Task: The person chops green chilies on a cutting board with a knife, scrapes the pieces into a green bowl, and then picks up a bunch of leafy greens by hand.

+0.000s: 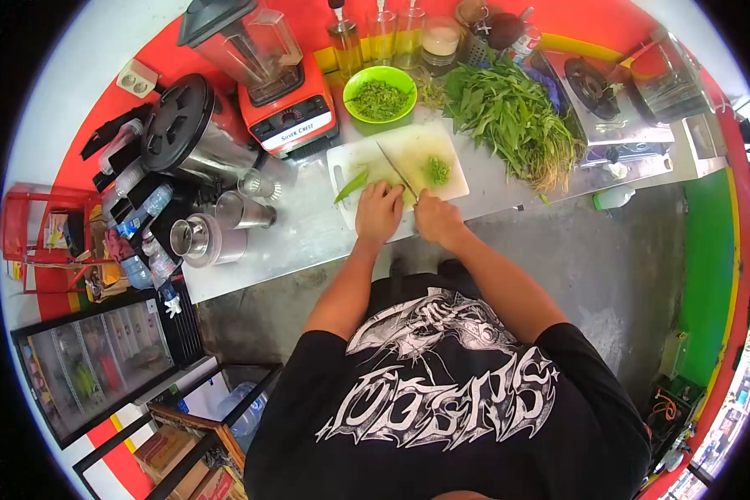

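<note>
My right hand [438, 220] is closed round the handle of a knife [396, 168], whose blade points up and left across the white cutting board [447, 139]. Close beside the blade, my left hand [380, 212] has its fingers curled down over green leaves [352, 184], which stick out to the left on the board. Chopped greens [436, 171] lie in a small pile right of the knife. Behind the board stands a green bowl [381, 122] with more chopped greens. A large bunch of leafy stems with roots [512, 118] lies to the right.
On the metal counter [296, 242] at left are a red blender [289, 123], a large steel pot with black lid [200, 142] and steel cups [246, 210]. Bottles [345, 46] line the back wall. A steel appliance [642, 132] stands at the right.
</note>
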`<action>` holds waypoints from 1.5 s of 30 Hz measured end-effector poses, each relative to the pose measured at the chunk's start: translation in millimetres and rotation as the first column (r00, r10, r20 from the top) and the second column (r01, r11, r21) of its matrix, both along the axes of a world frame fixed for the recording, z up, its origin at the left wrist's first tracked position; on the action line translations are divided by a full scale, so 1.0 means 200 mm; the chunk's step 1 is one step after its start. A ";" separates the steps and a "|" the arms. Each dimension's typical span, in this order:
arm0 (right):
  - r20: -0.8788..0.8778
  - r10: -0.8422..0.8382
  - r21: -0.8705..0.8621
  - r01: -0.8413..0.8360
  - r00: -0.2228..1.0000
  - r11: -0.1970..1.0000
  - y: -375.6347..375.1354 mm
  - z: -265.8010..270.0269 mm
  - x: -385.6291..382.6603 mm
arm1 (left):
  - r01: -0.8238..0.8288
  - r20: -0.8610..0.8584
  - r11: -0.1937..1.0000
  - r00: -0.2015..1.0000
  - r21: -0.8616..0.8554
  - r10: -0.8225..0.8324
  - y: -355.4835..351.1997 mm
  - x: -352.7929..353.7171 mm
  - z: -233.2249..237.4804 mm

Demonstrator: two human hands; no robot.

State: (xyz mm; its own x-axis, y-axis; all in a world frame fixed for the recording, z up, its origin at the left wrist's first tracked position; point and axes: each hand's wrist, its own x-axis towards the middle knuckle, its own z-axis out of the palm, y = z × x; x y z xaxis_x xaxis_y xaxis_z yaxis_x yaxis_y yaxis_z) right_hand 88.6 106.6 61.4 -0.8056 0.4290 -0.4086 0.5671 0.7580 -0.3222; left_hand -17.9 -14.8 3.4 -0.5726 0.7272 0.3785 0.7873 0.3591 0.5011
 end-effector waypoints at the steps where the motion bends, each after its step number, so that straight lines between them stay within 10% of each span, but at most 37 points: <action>1: -0.003 0.000 0.004 0.000 1.000 1.000 -0.01 0.01 0.00 | -0.001 0.012 1.000 1.000 0.015 0.001 0.00 0.00 0.00; 45: 0.077 -0.044 -0.029 0.046 0.996 0.999 -0.10 -0.03 -0.07 | 0.022 0.005 0.997 1.000 0.068 -0.023 0.00 -0.02 0.04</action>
State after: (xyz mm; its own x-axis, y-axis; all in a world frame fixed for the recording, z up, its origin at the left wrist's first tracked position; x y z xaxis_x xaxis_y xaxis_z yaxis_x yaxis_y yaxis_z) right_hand 75.1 86.1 55.7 -0.7521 0.4501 -0.4814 0.6239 0.7217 -0.2999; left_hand -21.4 -13.8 11.5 -0.5586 0.7127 0.4243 0.7921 0.3066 0.5279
